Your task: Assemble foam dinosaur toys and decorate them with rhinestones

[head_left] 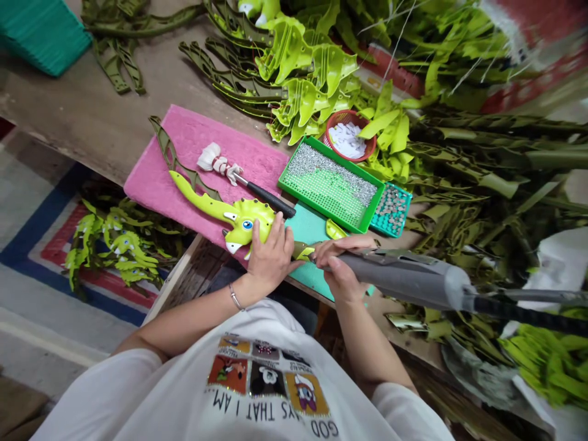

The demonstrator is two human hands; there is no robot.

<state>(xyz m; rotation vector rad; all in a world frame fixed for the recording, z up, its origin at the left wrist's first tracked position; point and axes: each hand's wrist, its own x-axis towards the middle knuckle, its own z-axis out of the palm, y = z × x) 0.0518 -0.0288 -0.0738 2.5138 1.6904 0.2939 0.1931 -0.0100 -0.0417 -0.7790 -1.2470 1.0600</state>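
A lime-green plastic toy with a horned dinosaur head (252,225) and a curved olive arm lies across a pink cloth (151,168) and a teal mat (310,223). My left hand (272,254) grips it just behind the head, with fingers over its top. In my right hand (342,269) is a grey electric screwdriver (404,275), held nearly level. Its tip meets the toy's handle end beside my left hand; the exact contact spot is hidden by my fingers. Beyond the toy rests a black-handled mallet (264,195) with a cloth-wrapped head.
Behind the mat stand a green tray of screws (331,184), a teal tray of small metal parts (390,211) and a red basket of white pieces (349,138). Green toy shells (303,86) pile up behind. More toys (122,242) lie low at left. A cable trails right.
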